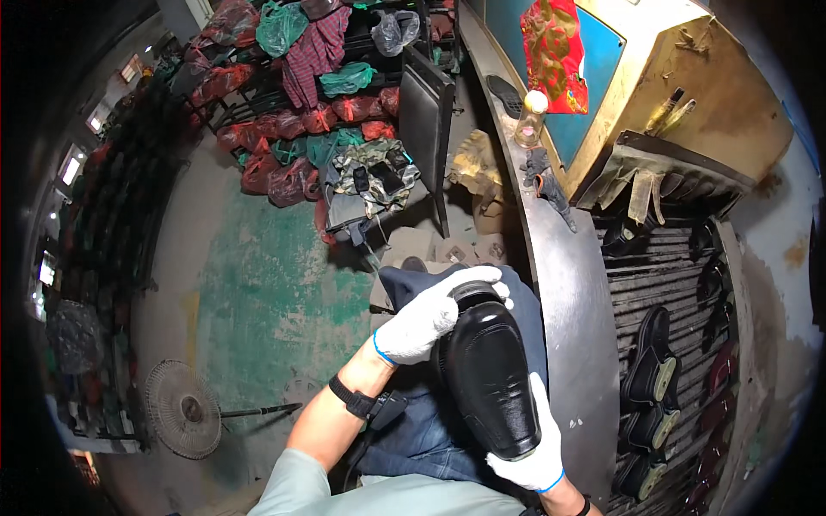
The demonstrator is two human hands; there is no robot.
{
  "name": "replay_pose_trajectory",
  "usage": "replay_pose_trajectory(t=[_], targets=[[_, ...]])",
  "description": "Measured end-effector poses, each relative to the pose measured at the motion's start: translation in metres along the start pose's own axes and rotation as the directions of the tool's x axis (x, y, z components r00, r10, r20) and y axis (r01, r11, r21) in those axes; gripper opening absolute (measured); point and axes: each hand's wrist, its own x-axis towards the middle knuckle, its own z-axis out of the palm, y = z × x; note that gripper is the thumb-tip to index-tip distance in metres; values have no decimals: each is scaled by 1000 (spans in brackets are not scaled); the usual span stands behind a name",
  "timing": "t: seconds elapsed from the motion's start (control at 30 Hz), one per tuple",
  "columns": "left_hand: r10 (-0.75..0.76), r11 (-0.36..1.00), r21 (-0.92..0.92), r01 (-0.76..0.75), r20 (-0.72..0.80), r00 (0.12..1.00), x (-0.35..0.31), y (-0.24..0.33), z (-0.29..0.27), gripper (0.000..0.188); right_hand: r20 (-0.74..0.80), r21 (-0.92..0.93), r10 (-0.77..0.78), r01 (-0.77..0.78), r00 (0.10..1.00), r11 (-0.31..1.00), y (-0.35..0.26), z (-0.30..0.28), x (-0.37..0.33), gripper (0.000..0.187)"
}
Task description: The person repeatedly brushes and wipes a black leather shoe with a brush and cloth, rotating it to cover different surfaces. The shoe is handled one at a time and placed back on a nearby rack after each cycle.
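Observation:
Over my lap I hold a glossy black leather shoe (492, 370), tilted, with its smooth upper facing me. My left hand (423, 325), in a white glove with a blue cuff edge, is closed around a black rounded part (475, 295) at the shoe's far end. Whether that part belongs to the same shoe or to a second one behind it, I cannot tell. At the near end my right hand (535, 460), gloved the same way, grips the shoe from below and along its right side. Blue jeans (422, 434) show beneath.
At my right runs a metal ledge (578, 344), then a slatted conveyor carrying black shoes (650, 353). Ahead stands a cabinet (680, 86); a bottle (531, 120) and dark tool (551, 189) sit beside it. A fan (183, 408) stands left. Bag-filled racks (284, 125) and a cloth-covered chair (374, 176) lie beyond.

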Motion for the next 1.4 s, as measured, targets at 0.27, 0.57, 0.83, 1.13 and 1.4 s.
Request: replay_pose_trajectory(t=[0.27,0.57,0.83,1.13,1.4], targets=[[-6,998,69,6,6,1000,-2,3,-4,121,1,78,35,-35,999,996,3,7,5,129],[-19,992,125,19,-1,1000,-1,7,-1,122,-16,81,54,-52,998,995,3,10,8,128],[35,985,167,-40,35,999,-5,7,-4,123,-36,46,21,-19,999,999,13,17,19,129],[-83,709,705,-10,98,992,5,112,41,95,69,-293,-269,277,961,915,44,23,54,117],[-164,-163,627,-762,744,648,-85,-8,82,46,130,594,-253,129,959,794,23,-9,137,124]])
